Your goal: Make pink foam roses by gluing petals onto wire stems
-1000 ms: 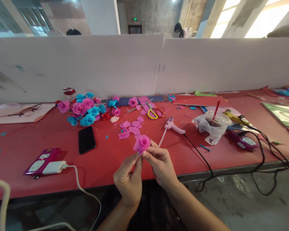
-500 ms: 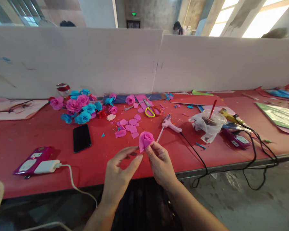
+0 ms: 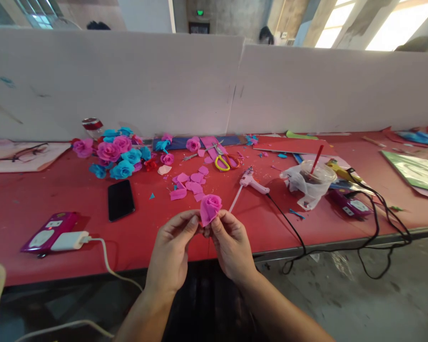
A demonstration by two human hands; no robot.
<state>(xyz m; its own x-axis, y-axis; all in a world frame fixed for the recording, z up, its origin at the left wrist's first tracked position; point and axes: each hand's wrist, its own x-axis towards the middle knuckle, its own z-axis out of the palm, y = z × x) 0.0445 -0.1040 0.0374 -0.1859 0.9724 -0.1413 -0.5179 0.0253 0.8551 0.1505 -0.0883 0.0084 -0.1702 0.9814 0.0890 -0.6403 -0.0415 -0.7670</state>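
Observation:
A pink paper rose is held between my two hands above the table's front edge. My right hand pinches its base from the right, thumb in front. On the other side, the thumb and fingers of my left hand close on the rose's lower left edge. Just beyond lie loose pink petals. A pink hot glue gun with a glue stick in it rests to the right of the petals. Scissors with yellow and orange handles lie farther back.
At the back left is a cluster of pink and blue paper roses. A black phone and a purple power strip with a white plug lie left. To the right stand a plastic cup with a straw and a second power strip; black cables hang over the edge.
My left thumb and fingers, apart before, have closed on the lower left of the rose. The rose has shifted slightly left and turned. My right hand keeps its pinch.

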